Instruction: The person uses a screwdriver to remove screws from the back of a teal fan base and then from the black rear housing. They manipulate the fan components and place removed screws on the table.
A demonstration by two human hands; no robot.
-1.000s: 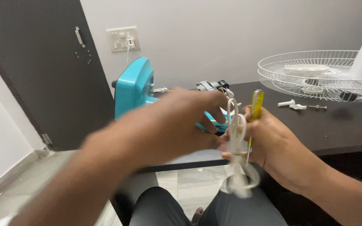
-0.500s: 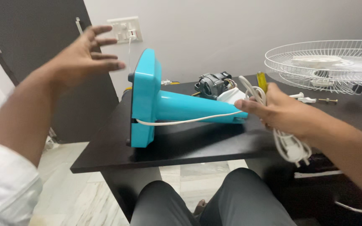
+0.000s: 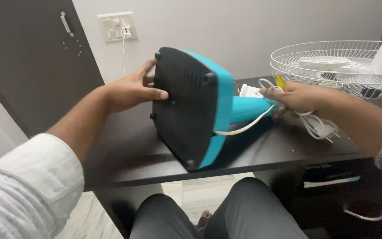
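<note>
A: Risk of tipping: the turquoise fan base lies on its side at the centre of the dark desk, steadied only by the left hand, fingers spread flat at its 9 o'clock edge.

B: At 3 o'clock the right hand is curled around the white cord and a yellow-handled screwdriver; the cord could be snagged. One base, one cord, one screwdriver and one wire fan guard are counted.

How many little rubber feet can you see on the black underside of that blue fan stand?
4 rubber feet: one at the top left corner, one at the top right, one on the left edge, one at the bottom. None seems hidden; the left hand rests on the base.
</note>
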